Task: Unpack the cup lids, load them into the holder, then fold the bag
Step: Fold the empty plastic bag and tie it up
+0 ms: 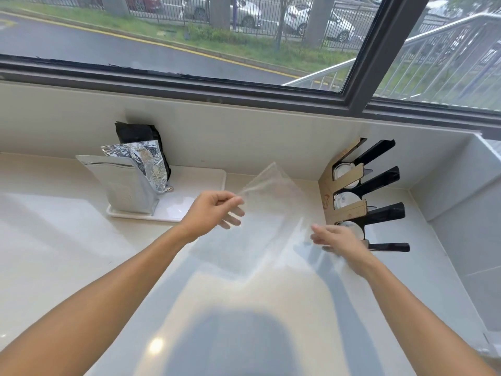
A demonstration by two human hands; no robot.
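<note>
A clear plastic bag (273, 202) hangs stretched above the pale counter, between my two hands. My left hand (217, 210) pinches its upper left edge between thumb and forefinger. My right hand (339, 245) is blurred at the bag's lower right edge, fingers stretched toward it; whether it grips the plastic I cannot tell. The black and tan lid holder (363, 196) stands at the right against the wall, with white cup lids (345, 199) sitting in its slots. The bag looks empty.
A white tray (195, 202) at the back left carries a silver pouch (122, 185), a crumpled foil bag (151, 164) and a black bag (135, 132). A window ledge runs behind, and a white wall closes the right side.
</note>
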